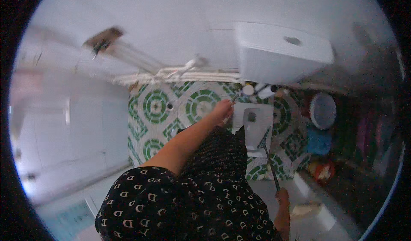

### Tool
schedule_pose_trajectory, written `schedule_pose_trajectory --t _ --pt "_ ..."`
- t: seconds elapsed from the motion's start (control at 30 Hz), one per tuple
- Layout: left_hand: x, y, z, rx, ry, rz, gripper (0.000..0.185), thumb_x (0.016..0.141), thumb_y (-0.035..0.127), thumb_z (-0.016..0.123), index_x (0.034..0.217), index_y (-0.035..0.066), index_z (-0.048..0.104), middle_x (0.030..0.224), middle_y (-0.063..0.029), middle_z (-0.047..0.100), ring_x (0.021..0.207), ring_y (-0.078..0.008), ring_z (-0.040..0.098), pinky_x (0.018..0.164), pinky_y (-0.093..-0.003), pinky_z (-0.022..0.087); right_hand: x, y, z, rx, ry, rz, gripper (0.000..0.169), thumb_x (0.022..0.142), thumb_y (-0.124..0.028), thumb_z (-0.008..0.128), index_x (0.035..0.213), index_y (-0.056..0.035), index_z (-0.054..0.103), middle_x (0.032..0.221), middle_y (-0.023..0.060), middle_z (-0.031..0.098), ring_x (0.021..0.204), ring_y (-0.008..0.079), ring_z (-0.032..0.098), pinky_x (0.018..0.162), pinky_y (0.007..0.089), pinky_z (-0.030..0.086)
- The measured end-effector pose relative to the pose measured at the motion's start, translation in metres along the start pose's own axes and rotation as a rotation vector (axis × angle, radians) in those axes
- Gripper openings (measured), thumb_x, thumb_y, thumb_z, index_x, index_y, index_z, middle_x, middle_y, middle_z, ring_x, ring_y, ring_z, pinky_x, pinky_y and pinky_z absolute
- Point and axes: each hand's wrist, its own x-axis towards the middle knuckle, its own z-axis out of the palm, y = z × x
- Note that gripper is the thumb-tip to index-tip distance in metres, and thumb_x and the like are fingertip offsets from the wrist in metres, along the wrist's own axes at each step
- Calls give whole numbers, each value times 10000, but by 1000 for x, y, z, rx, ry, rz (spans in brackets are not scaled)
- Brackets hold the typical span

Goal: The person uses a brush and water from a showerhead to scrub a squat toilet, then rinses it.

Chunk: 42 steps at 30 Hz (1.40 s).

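My right hand (282, 194) grips the dark handle (273, 172) of a long stick-like tool. Its triangular head (263, 141) is over the right side of a white squat toilet (237, 122) set in the floor. My left hand (223, 110) reaches forward to the toilet's far left corner. A thin greyish piece (236, 97) shows at its fingertips, but blur hides whether the fingers hold it. Just beyond stand a round white-topped container (248, 90) and a white bottle-like container (266, 91), close to the wall.
A white cistern (282, 55) hangs on the wall ahead, with pale pipes (192, 75) running low beside it. A floor drain (170, 106) sits in the green-patterned tiles (155, 104). To the right are a round pale basin-like object (323, 110) and a blue item (319, 141).
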Motion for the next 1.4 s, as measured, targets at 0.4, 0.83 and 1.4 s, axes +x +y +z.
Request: schedule_pose_trajectory --t 0.4,0.83,1.4 --pt "-113 -47 -134 -737 441 160 168 858 184 415 943 60 489 621 -21 459 446 -97 348 402 -237 255 -23 -174 -208 -692 -240 -272 308 818 -246 492 822 60 528 822 238 561 768 372 551 639 448 441" --pt "-184 -94 -226 -1096 650 334 163 858 173 399 937 62 489 586 -19 467 411 -88 336 354 -235 238 5 -450 -193 -1024 -202 -824 284 811 -232 485 882 41 519 885 253 546 870 404 509 718 447 413" --pt "-202 -132 -253 -1383 923 419 221 851 181 417 984 44 529 588 2 470 400 -78 343 368 -223 267 124 -645 88 -1578 -53 -1682 431 792 -107 417 1216 -188 408 765 129 605 714 275 603 564 397 468"
